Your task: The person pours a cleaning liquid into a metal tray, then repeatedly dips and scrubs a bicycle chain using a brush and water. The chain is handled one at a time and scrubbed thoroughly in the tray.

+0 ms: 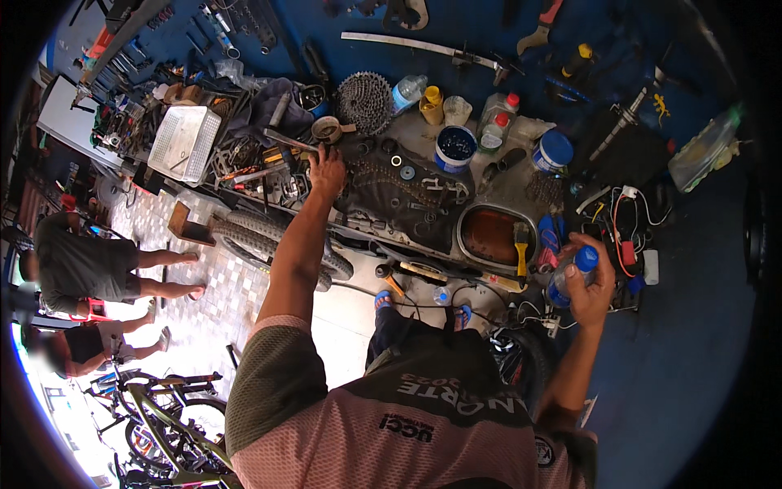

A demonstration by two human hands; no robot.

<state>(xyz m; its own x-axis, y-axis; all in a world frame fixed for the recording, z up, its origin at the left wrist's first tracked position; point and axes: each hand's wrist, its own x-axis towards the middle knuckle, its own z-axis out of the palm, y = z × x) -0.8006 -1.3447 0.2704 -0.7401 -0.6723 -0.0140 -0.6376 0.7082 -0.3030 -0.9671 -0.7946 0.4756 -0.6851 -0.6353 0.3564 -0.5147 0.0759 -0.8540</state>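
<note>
I stand in the room and put twelve o'clock straight ahead of the person. The right hand (593, 289) is curled around a clear bottle (560, 289), at the near right end of the bench (509, 193). The thumb lies on the near side and the fingers go around high, close under the blue cap (586, 259); this is probably for a sure grip. The bottle leans with its cap toward one o'clock, and because the cap is on, the lean seems harmless.

The left hand (327, 169) reaches far over the bench, palm down, fingers a little apart. Their tips are at the end of a metal bar (289, 140), which lies toward ten o'clock from this hand; I cannot tell if they pinch it or only rest beside it.

At three o'clock from the left hand, small rings (407, 173) and a chain (419, 194) lie on a dark cloth (436, 233), maybe so that they do not roll away. At ten o'clock from the right hand is an oval tray (498, 207), brown inside. A yellow brush (521, 254) lies over its right side, I think to be easily taken and to drip inside
</note>
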